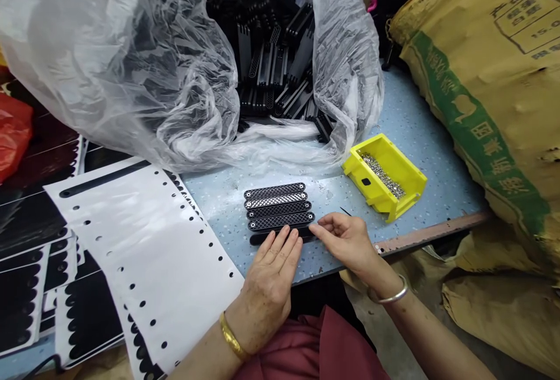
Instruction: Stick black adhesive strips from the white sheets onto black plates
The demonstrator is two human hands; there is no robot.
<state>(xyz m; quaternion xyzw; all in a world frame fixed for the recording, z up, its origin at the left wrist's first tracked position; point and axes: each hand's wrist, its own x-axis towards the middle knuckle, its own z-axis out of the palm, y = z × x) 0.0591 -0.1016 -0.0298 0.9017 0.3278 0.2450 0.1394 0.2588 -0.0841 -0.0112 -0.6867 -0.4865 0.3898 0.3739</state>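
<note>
Several long black plastic strips point(277, 205) lie side by side in a row on the blue speckled table point(415, 129). My left hand point(271, 278) lies flat, fingers together, with its fingertips on the nearest strip point(258, 239). My right hand point(345, 240) pinches the right end of that same strip and also holds a thin dark pin-like tool that sticks out behind the fingers. A yellow bin point(385, 177) with small silver metal parts stands just right of the strips.
A large clear plastic bag point(144, 71) full of black strips fills the back of the table. White backing sheets point(144, 252) with punched holes lie at the left. A big yellow-brown sack point(490, 77) stands at the right. The table's front edge runs under my hands.
</note>
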